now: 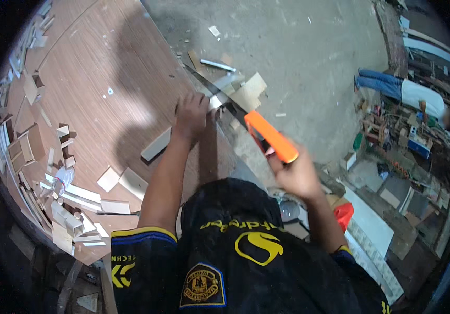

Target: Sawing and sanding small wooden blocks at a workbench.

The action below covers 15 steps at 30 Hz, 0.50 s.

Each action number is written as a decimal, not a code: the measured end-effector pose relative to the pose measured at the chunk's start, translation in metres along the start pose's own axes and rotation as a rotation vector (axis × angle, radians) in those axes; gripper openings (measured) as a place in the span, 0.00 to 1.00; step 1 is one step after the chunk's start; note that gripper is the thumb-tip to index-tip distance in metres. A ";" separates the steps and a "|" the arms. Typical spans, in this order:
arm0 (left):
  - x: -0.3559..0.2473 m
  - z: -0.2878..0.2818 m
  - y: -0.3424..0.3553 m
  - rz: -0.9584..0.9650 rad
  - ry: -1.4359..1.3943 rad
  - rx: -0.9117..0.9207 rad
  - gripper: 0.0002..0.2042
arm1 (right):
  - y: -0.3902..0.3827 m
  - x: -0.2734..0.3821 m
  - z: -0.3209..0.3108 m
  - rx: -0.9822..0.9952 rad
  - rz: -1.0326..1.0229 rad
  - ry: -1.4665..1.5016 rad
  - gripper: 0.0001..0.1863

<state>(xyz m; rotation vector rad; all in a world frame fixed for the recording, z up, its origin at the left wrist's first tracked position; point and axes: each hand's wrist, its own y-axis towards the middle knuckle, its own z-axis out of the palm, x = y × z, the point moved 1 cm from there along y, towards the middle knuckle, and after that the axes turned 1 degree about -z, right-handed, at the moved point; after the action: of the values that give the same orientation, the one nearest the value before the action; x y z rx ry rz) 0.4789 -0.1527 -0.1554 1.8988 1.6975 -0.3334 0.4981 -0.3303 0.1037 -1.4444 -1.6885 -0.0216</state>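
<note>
Handsaw: orange handle, dark blade running up-left from the right hand toward the left hand. Right hand is closed around the lower end of the orange handle. Blade tip region passes just right of the left hand's fingers; exact contact with the workpiece is blurred, cannot tell.

Left hand is flat, fingers spread, pressing down on a long pale wood strip at the edge of the worktop. Nothing gripped, just palm pressure. Strip runs down-left from under that hand.

Just beyond the left hand, past the worktop edge: pale offcuts and a light bar lying on the concrete floor.

Left of the left arm on the worktop: small flat wood squares, several small open wooden boxes, a pile of pale strips near the lower edge.

Far right of the right hand: another person lying among clutter. Red container just below the right forearm.
</note>
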 end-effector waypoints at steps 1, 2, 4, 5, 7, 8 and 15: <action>0.008 0.002 0.008 -0.021 -0.017 0.006 0.14 | 0.008 -0.001 -0.011 0.061 0.145 0.151 0.08; 0.006 0.002 0.007 -0.048 -0.045 0.024 0.13 | -0.002 0.013 -0.021 0.061 0.155 0.151 0.08; 0.006 0.005 0.004 -0.059 -0.017 0.038 0.13 | -0.015 0.035 -0.039 0.157 0.075 0.004 0.07; 0.004 0.001 0.004 -0.063 -0.017 0.047 0.14 | -0.019 0.037 -0.044 0.159 0.078 0.006 0.07; 0.005 0.000 0.000 -0.070 -0.014 0.061 0.14 | -0.023 0.037 -0.048 0.202 0.077 -0.017 0.07; 0.005 0.001 0.002 -0.060 -0.017 0.050 0.14 | -0.013 0.028 -0.036 0.199 0.078 -0.019 0.07; 0.004 0.002 0.012 -0.045 -0.035 0.095 0.15 | 0.015 0.001 -0.006 -0.004 -0.020 0.039 0.10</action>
<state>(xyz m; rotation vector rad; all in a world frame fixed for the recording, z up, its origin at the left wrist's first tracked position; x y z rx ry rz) 0.4913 -0.1509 -0.1565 1.9132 1.7308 -0.4695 0.5135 -0.3277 0.1009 -1.4214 -1.6724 -0.0643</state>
